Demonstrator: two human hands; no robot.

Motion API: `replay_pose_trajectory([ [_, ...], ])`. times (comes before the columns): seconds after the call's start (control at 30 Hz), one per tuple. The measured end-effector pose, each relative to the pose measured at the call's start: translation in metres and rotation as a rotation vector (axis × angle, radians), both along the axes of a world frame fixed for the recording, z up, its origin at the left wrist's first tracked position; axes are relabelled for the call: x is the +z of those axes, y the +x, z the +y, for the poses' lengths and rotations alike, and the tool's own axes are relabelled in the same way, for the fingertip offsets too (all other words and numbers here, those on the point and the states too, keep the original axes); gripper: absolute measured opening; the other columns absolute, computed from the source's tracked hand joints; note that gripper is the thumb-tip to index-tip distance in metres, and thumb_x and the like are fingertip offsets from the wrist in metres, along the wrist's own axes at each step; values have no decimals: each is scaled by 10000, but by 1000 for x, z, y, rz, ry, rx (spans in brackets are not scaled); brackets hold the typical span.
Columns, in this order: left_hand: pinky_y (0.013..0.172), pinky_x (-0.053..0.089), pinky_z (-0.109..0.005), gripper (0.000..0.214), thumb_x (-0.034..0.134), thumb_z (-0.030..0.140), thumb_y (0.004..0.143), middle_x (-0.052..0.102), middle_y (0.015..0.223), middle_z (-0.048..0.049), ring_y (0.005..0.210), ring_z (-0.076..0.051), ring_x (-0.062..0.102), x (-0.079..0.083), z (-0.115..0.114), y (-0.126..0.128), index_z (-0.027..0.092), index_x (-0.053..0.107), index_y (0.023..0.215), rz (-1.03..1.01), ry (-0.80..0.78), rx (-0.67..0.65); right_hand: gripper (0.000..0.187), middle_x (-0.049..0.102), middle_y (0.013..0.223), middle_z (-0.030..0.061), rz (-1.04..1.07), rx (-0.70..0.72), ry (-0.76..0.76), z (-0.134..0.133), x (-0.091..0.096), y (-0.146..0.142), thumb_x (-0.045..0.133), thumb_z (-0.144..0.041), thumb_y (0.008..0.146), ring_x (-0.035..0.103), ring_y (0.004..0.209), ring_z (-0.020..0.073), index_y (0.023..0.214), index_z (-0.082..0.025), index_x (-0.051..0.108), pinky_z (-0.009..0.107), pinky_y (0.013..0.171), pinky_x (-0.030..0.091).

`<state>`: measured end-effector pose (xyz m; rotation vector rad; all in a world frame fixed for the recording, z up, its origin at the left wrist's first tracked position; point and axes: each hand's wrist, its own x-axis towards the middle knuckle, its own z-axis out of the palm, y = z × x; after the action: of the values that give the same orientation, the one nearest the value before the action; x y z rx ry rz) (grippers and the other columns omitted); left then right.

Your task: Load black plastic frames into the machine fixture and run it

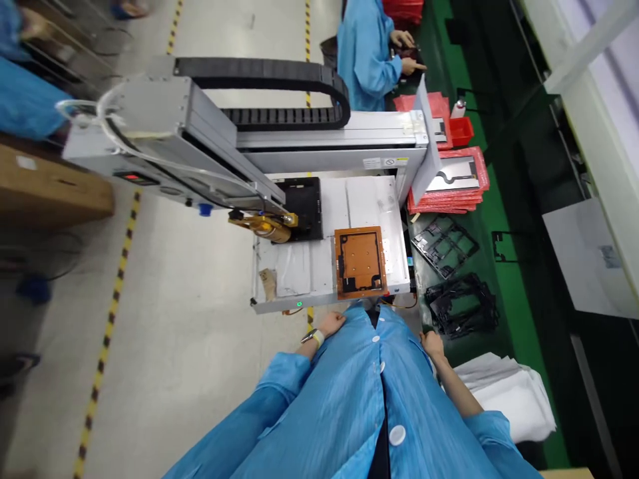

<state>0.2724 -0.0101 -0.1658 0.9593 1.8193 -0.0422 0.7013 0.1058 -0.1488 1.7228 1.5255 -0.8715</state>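
My left hand (331, 324), with a watch on its wrist, rests at my blue coat's edge, just below the front edge of a grey benchtop gantry machine (319, 273). Its fingers are tucked out of sight. My right hand (432, 344) hangs beside a pile of black plastic frames (462, 307); its fingers are hidden too. Neither hand visibly holds anything. On the machine bed lies an orange fixture plate (360, 262), nearest my left hand. A black panel (305, 207) sits farther back under a yellow dispensing head (264, 225).
More black frames (444, 243) lie on the green bench, with stacked red trays (452, 189) beyond and white sheets (509, 392) near my right arm. A person in a blue coat (365, 56) works farther along the bench. A cardboard box (50, 189) stands at left.
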Motion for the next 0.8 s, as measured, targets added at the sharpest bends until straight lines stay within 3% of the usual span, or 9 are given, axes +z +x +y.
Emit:
replay_pose_trajectory([
  [0.2, 790, 419, -311, 402, 551, 404, 1050, 658, 796, -46, 866, -203, 628, -15, -39, -1, 217, 528, 695, 55, -65, 144, 488, 835, 1099, 216, 36, 37, -14, 7, -13, 9, 531, -473, 1173, 818, 1143, 313, 953, -148, 822, 309, 970, 586],
  [0.37, 870, 541, -350, 441, 649, 553, 1060, 673, 842, -10, 877, -191, 663, -26, -42, -6, 181, 649, 821, 6, -45, 123, 498, 829, 983, 222, 33, 0, 42, 3, -12, 7, 538, -481, 1159, 830, 1078, 298, 914, -141, 809, 288, 923, 593],
  [0.53, 876, 582, -364, 462, 657, 588, 1062, 696, 888, -7, 887, -194, 685, -35, -46, -18, 163, 691, 885, -48, -9, 98, 482, 821, 975, 238, 7, -16, 87, 1, -5, 3, 548, -480, 1148, 834, 1044, 311, 953, -124, 808, 310, 912, 606],
  [0.67, 841, 523, -336, 436, 627, 508, 1065, 657, 804, -15, 864, -192, 657, -39, -67, -30, 174, 648, 786, -60, 15, 122, 457, 822, 1004, 239, -22, -12, 102, 5, -1, 2, 569, -469, 1132, 830, 1069, 331, 975, -121, 820, 332, 939, 611],
  [0.8, 766, 452, -324, 429, 580, 378, 1039, 653, 740, -65, 843, -209, 644, -39, -105, -48, 195, 572, 651, -36, -3, 166, 440, 825, 1025, 238, -59, -11, 114, 9, -1, 1, 585, -462, 1115, 825, 1102, 351, 997, -121, 838, 353, 973, 613],
])
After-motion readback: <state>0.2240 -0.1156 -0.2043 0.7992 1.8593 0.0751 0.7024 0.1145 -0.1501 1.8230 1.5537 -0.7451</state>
